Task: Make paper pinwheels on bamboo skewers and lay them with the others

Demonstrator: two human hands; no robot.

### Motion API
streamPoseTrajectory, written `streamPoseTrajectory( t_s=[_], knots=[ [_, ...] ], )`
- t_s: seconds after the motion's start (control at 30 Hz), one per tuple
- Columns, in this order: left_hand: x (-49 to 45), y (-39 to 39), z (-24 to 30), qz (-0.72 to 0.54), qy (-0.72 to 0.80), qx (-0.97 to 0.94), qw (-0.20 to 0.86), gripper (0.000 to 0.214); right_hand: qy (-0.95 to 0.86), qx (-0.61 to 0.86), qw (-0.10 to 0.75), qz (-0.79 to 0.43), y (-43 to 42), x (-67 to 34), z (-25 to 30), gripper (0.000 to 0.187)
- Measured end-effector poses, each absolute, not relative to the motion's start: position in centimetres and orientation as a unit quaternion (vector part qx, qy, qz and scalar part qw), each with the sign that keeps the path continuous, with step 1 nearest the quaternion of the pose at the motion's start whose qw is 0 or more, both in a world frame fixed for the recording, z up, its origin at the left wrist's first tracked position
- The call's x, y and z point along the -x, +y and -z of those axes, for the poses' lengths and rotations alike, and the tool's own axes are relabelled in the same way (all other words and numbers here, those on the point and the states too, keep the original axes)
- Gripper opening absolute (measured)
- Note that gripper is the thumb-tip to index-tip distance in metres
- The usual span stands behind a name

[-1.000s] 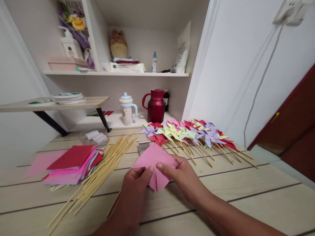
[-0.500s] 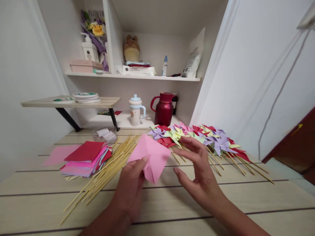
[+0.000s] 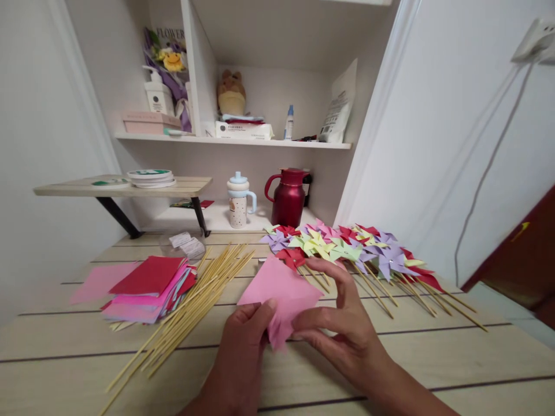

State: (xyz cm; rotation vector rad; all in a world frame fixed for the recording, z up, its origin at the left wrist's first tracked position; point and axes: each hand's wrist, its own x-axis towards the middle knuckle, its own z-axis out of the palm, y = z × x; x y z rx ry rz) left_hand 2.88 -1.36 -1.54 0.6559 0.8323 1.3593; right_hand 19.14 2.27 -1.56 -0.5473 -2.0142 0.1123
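A folded pink paper square (image 3: 277,289) is held just above the wooden table (image 3: 433,358) in front of me. My left hand (image 3: 243,346) pinches its lower left part with thumb and fingers. My right hand (image 3: 342,329) is closed on its right side, thumb under the fold and fingers curled over the top edge. A bundle of thin bamboo sticks (image 3: 191,306) lies left of the paper. Several finished paper pinwheels (image 3: 347,248) on sticks lie in a row behind my right hand.
A stack of red and pink paper sheets (image 3: 147,283) lies at the left. A red jug (image 3: 288,196) and a pale cup with a blue lid (image 3: 238,199) stand at the back under a shelf (image 3: 234,140). A small side shelf (image 3: 121,186) juts out at left.
Half a second ago my right hand was off the paper with fingers spread; it has come back and closed on the paper's right side. The paper has dropped slightly toward the table.
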Motion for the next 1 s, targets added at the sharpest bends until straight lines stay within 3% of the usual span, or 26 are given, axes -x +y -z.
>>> streamPoseTrajectory(
  t_s=[0.37,0.5,0.67,1.0],
  knots=[
    [-2.97,-1.55,1.49,-0.613,0.367,-0.299,0.632,0.023,-0.782,0.319,0.51,-0.163,2.43,-18.57,2.12,0.007],
    [-3.12,-1.56,1.27,-0.614,0.361,-0.295,0.637,0.021,-0.783,0.311,0.515,-0.158,2.6,-18.55,2.1,0.002],
    [-2.87,-1.59,1.41,-0.611,0.353,-0.302,0.641,0.021,-0.803,0.274,0.51,-0.14,2.36,-18.54,2.2,0.011],
    [-3.0,-1.22,2.17,-0.612,0.374,-0.309,0.625,0.022,-0.754,0.341,0.516,-0.219,2.36,-18.28,2.01,0.006]
  ],
)
